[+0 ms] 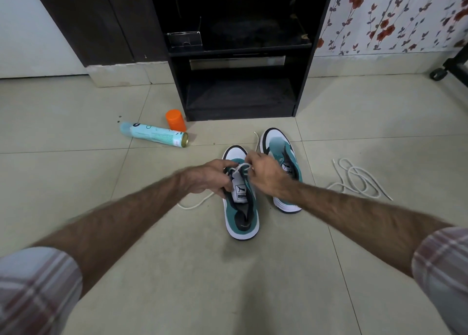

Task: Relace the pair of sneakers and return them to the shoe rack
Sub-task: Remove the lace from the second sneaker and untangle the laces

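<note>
Two teal-and-white sneakers stand on the tiled floor, toes pointing away from me. My left hand (pixel 211 178) grips the left side of the near sneaker (pixel 241 215) at its eyelets. My right hand (pixel 266 173) pinches a white lace (pixel 239 168) crossing that sneaker's tongue. One end of this lace trails on the floor to the left (pixel 195 204); another end runs up past the toe. The far sneaker (pixel 279 144) sits just right of it, partly hidden by my right hand. A second loose white lace (pixel 359 180) lies coiled on the floor to the right.
The black shoe rack (pixel 240 91) stands straight ahead with open shelves. A light-blue spray can (pixel 154 134) lies on its side at the left, an orange cap (pixel 176 120) beside it. A wheeled black frame (pixel 445 68) is at the far right.
</note>
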